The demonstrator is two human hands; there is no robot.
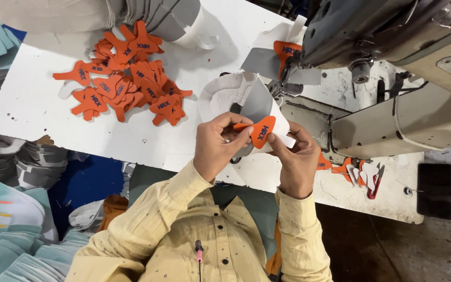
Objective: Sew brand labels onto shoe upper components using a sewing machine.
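White worktable [37,104]; grey concrete floor [434,245]

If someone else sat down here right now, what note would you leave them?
Left hand and right hand: both pinch one orange patch against the grey-and-white shoe piece.
Pile of orange patches lies on the white table, left of the hands.
Another piece with an orange patch sits at the sewing machine.
Red snips lie to the right.
Done: patch placed. Left: not yet under the needle.

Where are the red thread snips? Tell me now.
In the head view, the red thread snips lie on the white table right of the right hand, beside scrap pieces, below the sewing machine.
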